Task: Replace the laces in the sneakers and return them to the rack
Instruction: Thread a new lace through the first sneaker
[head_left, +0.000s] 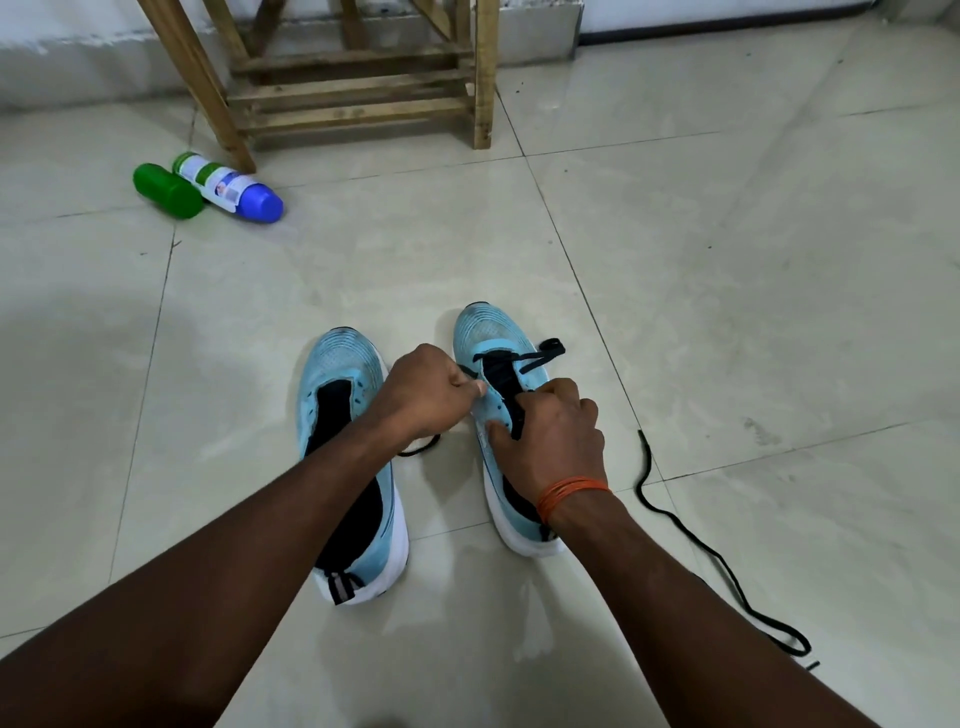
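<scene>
Left sneaker (343, 364) and right sneaker (488, 332) stand side by side on the floor (727, 260), well apart from the rack (358, 98). Left hand (426, 387) pinches the right sneaker's black lace (535, 358); right hand (550, 436) grips its upper.

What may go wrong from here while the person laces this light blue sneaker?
The left hand pinches the threaded black lace close to the light blue mesh sneaker; it might slip out. The second black lace, loose on the tiled floor, lies beside the right hand and arm and might snag.
</scene>
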